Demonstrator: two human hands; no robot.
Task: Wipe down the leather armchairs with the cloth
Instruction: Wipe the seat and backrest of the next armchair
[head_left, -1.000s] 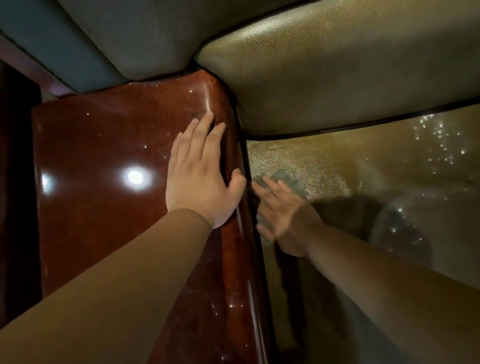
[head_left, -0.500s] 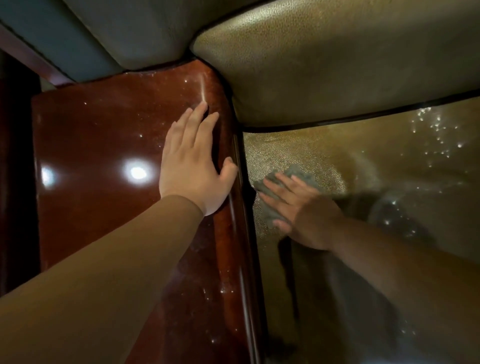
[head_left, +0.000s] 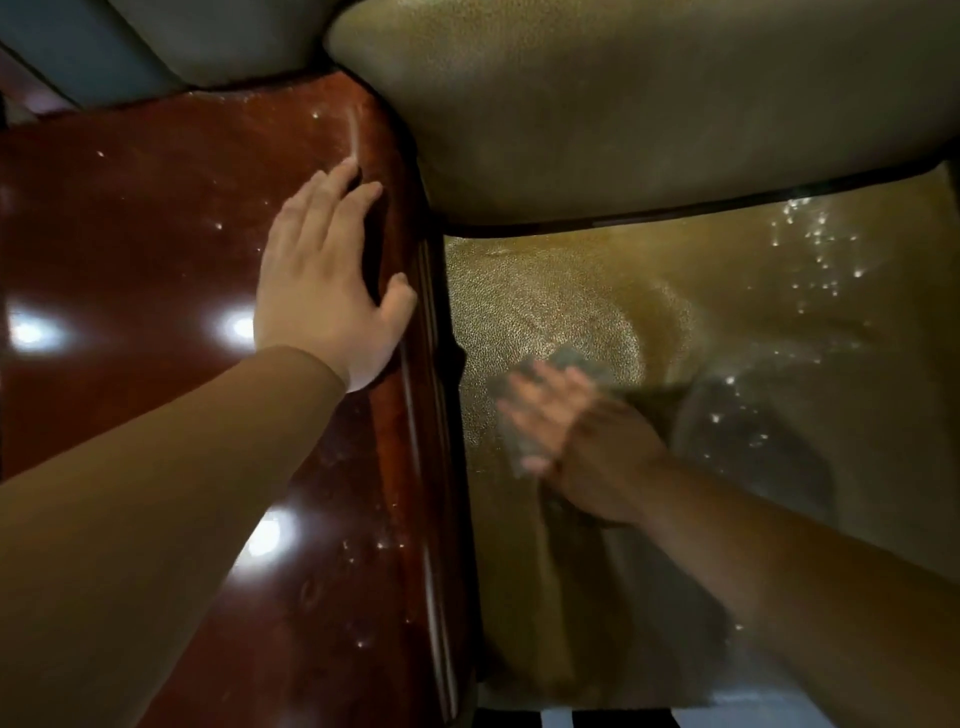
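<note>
My right hand (head_left: 587, 441) lies flat on the cloth (head_left: 566, 364), fingers straight and a little spread, pressing it against the seat cushion (head_left: 727, 322) of the armchair. The hand and cloth are blurred, so I cannot make out the cloth's folds; I see only a grey, soft patch showing past my fingertips and under the side of the hand nearest the armrest. The cloth sits on the seat just beside the dark gap that separates the cushion from the wooden armrest (head_left: 156, 234).

My left hand (head_left: 332, 291) rests palm down on that armrest, fingers straight and close together, thumb set apart toward the inner edge. It holds nothing.

The leather is olive-gold with a fine pebbled grain. Beyond the cloth, toward the backrest (head_left: 623, 104), the grain catches the light brightly; to the outer side of my right hand small glinting specks are scattered over the seat, and a dark shadow lies on the cushion right by my wrist. The armrest is glossy reddish-brown wood, showing round reflections of lamps and small bright specks.

A dark piped seam runs where the seat meets the backrest, well ahead of the cloth. The seat stretches open to the outer side of my right hand and back toward me, where its front edge drops off to a pale floor (head_left: 753, 712).
</note>
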